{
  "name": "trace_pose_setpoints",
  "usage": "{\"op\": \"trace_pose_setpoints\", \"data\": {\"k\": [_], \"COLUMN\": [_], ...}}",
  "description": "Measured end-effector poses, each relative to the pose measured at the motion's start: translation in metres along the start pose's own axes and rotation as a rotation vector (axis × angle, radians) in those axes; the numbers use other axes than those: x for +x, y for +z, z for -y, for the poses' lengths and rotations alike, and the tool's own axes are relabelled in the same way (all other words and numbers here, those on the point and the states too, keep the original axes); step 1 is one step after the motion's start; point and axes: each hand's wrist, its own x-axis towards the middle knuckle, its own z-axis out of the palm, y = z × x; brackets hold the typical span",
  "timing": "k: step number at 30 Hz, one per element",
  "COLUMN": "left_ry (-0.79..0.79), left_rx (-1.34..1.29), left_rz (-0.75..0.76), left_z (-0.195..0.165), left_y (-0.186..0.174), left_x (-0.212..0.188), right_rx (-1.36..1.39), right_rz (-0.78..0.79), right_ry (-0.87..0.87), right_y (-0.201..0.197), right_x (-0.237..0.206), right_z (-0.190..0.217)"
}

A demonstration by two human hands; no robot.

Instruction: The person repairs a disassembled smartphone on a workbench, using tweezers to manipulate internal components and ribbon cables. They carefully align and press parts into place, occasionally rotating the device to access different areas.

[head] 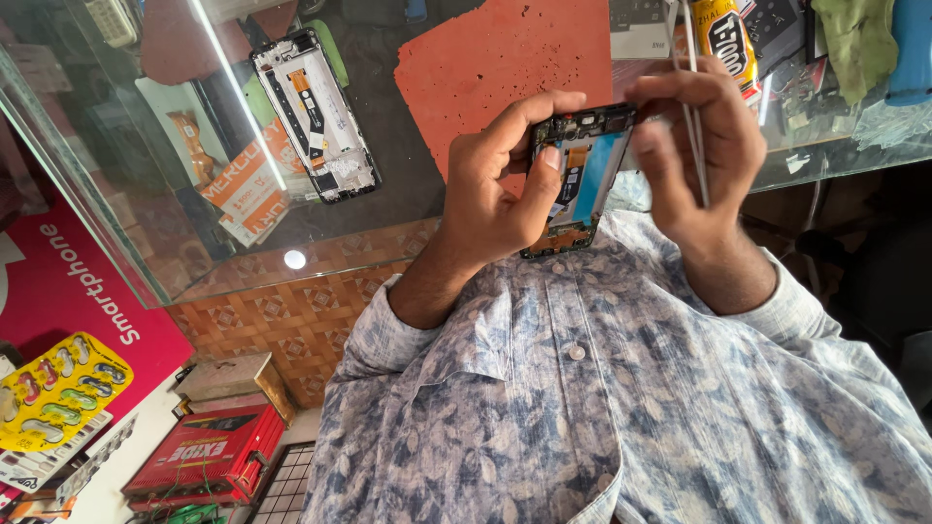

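My left hand [490, 189] grips an opened phone [581, 175] held upright in front of my chest, thumb along its left side and fingers curled over its top edge. The phone's back is off, showing a circuit board, a blue battery area and orange flex strips. My right hand [699, 146] rests against the phone's upper right corner and pinches thin metal tweezers [693, 116], which run vertically between its fingers. The tweezers' lower tips lie near my palm, beside the phone.
A second phone frame with its back off [313, 112] lies on the glass counter [107, 223], beside a red-orange mat [505, 53]. A yellow tube [728, 39] and green cloth [859, 39] sit far right. Below left are a red box [209, 456] and a yellow blister card [58, 388].
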Motion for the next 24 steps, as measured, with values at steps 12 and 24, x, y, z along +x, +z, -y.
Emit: {"op": "trace_pose_setpoints", "data": {"k": [12, 24], "left_ry": [-0.066, -0.072], "left_rx": [-0.085, 0.125], "left_rz": [0.042, 0.080], "left_z": [-0.003, -0.007], "left_y": [0.001, 0.007], "left_x": [-0.001, -0.005], "right_rx": [0.256, 0.056], "right_rz": [0.099, 0.106], "right_ry": [0.274, 0.104], "right_y": [0.005, 0.007], "right_x": [0.003, 0.016], "right_z": [-0.002, 0.008]}}
